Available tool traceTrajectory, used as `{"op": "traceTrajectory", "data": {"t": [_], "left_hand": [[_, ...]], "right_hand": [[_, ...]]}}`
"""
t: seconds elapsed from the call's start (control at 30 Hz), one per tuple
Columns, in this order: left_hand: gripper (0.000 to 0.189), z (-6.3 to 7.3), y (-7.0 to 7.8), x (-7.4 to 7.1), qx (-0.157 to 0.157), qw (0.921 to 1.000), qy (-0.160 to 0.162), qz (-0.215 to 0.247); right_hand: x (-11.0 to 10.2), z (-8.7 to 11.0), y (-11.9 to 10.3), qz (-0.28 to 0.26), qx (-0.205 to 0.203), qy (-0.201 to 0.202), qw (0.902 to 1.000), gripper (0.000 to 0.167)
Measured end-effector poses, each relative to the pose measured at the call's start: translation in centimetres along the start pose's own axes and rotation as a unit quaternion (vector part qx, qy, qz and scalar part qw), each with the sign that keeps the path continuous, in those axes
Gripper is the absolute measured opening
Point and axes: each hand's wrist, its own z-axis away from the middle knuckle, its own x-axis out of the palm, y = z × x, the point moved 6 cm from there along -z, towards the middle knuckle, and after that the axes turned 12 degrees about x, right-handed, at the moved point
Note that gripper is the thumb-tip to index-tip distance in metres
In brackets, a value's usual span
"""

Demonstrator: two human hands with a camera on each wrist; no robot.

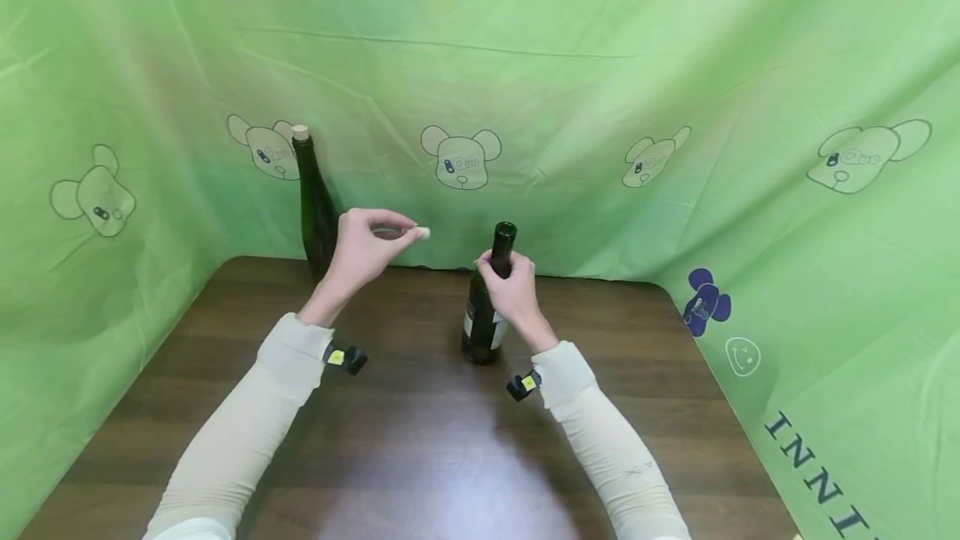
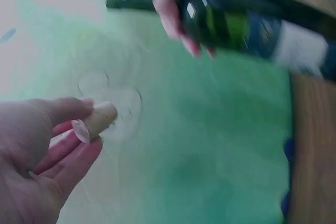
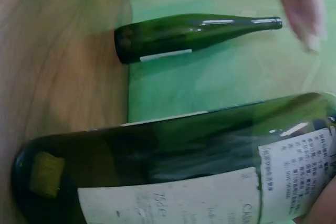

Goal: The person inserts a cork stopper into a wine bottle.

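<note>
My left hand [image 1: 367, 244] pinches a small pale cork [image 2: 100, 121] between thumb and fingertips, held up left of a dark green wine bottle [image 1: 480, 319]. My right hand [image 1: 513, 286] grips that bottle around its neck and shoulder. Its dark mouth points up, uncovered. White labels [image 3: 173, 200] with print show on its side, and a yellowish cork-like piece [image 3: 47, 174] appears inside near the base. Behind my left hand stands a taller, slender green bottle [image 1: 315, 215], with a pale cork-like top [image 1: 300, 132] at its mouth in the head view.
The brown wooden table [image 1: 420, 440] ends at a green cloth backdrop [image 1: 555, 107] printed with bear heads, which closes off the back and both sides. Brownish round pieces [image 3: 125, 40] show inside the slender bottle's base.
</note>
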Motion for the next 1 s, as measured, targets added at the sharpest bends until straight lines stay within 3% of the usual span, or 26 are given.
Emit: {"op": "traceTrajectory", "data": {"t": [0.23, 0.43, 0.63, 0.83, 1.0], "left_hand": [[0.017, -2.8, 4.0, 2.2, 0.050, 0.9965, -0.027, 0.061], [0.015, -3.9, 6.6, 4.1, 0.109, 0.9898, -0.065, 0.065], [0.011, -4.3, 7.9, 5.9, 0.169, 0.9804, -0.100, 0.009], [0.012, -4.7, 8.4, 7.2, 0.185, 0.9734, -0.134, -0.022], [0.012, -4.9, 8.9, 7.8, 0.219, 0.9684, -0.115, -0.031]], "right_hand": [[1.8, 0.6, -0.5, 0.016, -0.015, 0.022, 0.9995, 0.011], [2.4, 0.8, -0.7, 0.027, -0.029, 0.029, 0.9988, 0.013], [2.4, 0.9, -0.5, 0.030, -0.036, 0.035, 0.9983, 0.013], [2.3, 1.0, -0.5, 0.027, -0.041, 0.028, 0.9984, 0.013], [2.2, 1.0, -0.4, 0.022, -0.043, 0.026, 0.9985, 0.014]]}}
